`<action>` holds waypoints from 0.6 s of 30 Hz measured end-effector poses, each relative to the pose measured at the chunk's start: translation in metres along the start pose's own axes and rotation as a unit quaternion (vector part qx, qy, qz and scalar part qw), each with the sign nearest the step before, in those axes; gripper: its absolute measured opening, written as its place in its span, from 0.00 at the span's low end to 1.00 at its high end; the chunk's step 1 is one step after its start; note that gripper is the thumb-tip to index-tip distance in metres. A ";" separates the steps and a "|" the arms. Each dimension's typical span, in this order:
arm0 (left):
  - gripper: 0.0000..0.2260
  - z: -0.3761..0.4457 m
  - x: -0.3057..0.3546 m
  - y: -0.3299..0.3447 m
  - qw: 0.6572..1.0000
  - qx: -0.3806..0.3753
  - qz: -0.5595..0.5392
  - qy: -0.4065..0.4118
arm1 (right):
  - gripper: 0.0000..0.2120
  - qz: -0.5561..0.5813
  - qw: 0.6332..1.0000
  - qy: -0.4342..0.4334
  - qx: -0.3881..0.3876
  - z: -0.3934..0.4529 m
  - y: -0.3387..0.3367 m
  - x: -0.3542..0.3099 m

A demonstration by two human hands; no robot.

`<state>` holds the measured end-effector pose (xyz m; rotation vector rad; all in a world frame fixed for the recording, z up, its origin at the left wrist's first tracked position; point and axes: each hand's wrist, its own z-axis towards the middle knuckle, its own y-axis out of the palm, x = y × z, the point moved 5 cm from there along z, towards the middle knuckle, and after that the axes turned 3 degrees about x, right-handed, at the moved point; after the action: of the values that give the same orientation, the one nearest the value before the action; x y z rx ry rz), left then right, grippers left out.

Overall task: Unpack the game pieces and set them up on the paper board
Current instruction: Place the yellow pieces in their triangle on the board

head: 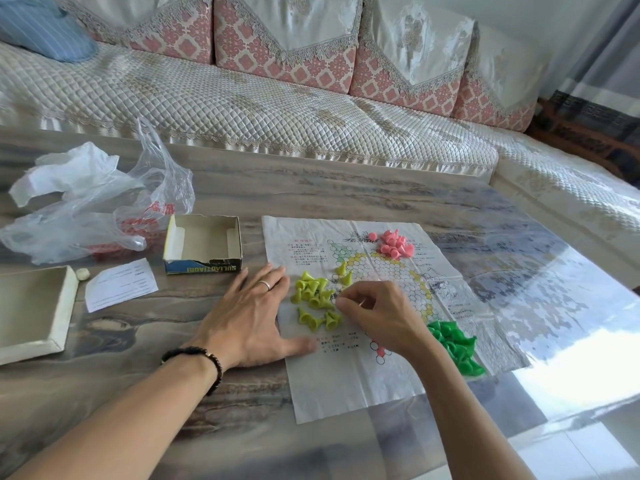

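Head view, single frame. The paper board (363, 368) lay flat and creased on the glossy worktop (329, 199), its near edge short of the worktop's near edge and its right edge well apart from the right-hand rim.

The left hand (249, 317) lay flat with fingers spread, palm on the worktop at the board's left edge — thumb tip over the paper, a ring on one finger, a dark bead bracelet (204, 358) at the wrist.

The right hand (377, 317) sat over the board's middle, fingers curled with the tips drawn together beside the yellow-green pieces (317, 299); whether a piece was pinched could not be told.

The yellow-green pieces lay tumbled on the board's left part, between the two hands; two more stood just beyond the pile on the printed grid. The pink pieces (394, 244) were heaped at the board's far edge. The dark green pieces (457, 344) were heaped at the right, just beside the right wrist, near the board's right edge.

Left of the board, apart from it: an open cardboard box (202, 249), a printed slip (119, 284), a box lid (31, 310) at the left frame edge, and a crumpled plastic bag (97, 202) farther back.

Bare worktop showed beyond the board's far edge and to its right — also in front, between the forearms. A quilted sofa (242, 109) ran along the worktop's far side.
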<state>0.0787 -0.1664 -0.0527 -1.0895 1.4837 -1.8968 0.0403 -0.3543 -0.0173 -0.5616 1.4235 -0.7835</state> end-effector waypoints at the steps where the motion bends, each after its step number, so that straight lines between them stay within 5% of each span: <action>1: 0.56 0.000 0.000 0.000 1.000 0.000 -0.001 0.000 | 0.06 -0.008 1.000 -0.006 -0.006 -0.002 0.002 -0.002; 10: 0.57 0.001 -0.001 0.000 1.000 0.005 0.000 0.002 | 0.04 -0.020 1.000 -0.019 -0.016 -0.012 0.002 0.002; 18: 0.57 0.003 -0.003 0.003 1.000 0.010 0.004 0.006 | 0.04 -0.049 0.996 0.003 0.077 -0.006 -0.015 0.021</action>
<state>0.0825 -0.1661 -0.0564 -1.0635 1.4692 -1.9116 0.0321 -0.3794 -0.0207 -0.5128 1.3364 -0.9648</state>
